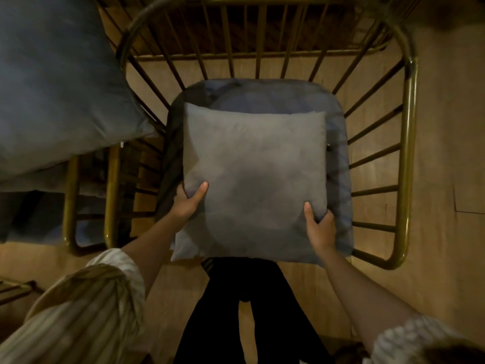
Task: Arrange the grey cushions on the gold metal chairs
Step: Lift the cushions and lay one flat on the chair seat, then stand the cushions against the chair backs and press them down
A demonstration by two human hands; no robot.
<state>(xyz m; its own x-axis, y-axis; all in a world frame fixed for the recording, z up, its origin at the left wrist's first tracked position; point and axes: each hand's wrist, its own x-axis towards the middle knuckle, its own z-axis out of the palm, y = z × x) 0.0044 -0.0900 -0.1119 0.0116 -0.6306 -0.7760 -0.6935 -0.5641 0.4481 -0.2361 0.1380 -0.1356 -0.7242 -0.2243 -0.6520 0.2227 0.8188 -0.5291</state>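
Note:
A square grey cushion [254,177] lies flat over the darker seat pad [338,179] of a gold metal chair [408,153] right below me. My left hand [187,200] grips the cushion's near left edge, thumb on top. My right hand [319,227] grips its near right corner the same way. The chair's curved back and barred sides wrap around the seat. A second gold chair [70,200] stands at the left with a large grey cushion [55,82] on it.
Wooden floor [446,153] surrounds the chairs. My dark trouser legs [244,311] stand just in front of the seat. Part of another gold frame [15,287] shows at the lower left edge.

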